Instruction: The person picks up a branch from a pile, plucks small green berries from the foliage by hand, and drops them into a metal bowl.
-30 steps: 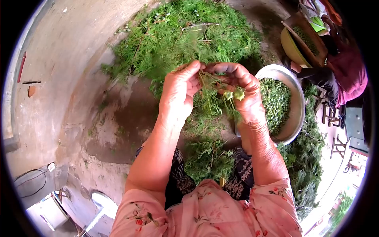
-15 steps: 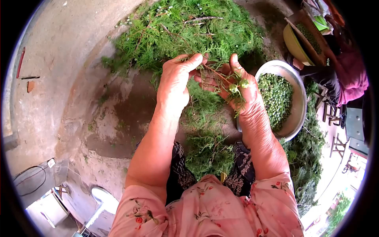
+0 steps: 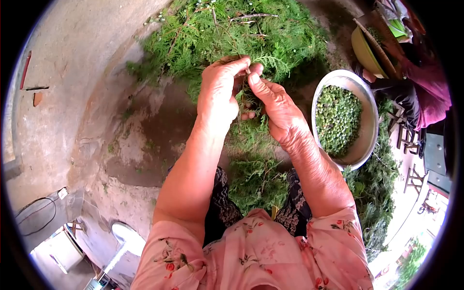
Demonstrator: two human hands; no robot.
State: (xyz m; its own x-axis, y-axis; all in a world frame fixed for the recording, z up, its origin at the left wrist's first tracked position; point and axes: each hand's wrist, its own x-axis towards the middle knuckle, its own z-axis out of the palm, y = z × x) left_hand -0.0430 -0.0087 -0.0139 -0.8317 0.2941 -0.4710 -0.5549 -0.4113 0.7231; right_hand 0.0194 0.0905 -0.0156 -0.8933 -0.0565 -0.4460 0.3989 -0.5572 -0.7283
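Note:
My left hand (image 3: 218, 89) is closed, thumb and forefinger pinching a conifer sprig (image 3: 244, 95). Just right of it, my right hand (image 3: 282, 107) also grips the sprig, its thumb pressed along the stem. Parts of the sprig and several fingertips are hidden behind the hands. Beyond them lies a big heap of green conifer branches (image 3: 193, 50) with a few pale cones among the foliage. To the right of my right hand stands a metal basin (image 3: 371, 126), partly filled with small green cones (image 3: 337, 118).
A person in a pink top (image 3: 432, 92) sits at the far right beside a yellow bowl (image 3: 363, 52). More cut foliage (image 3: 258, 186) lies between my knees, and further branches (image 3: 372, 208) lie at right. A wall (image 3: 72, 58) curves along the left.
My right hand has gone from open and palm-up, with cones on the sprig beside its thumb, to closed on the sprig nearer my left hand. The left hand keeps its pinch.

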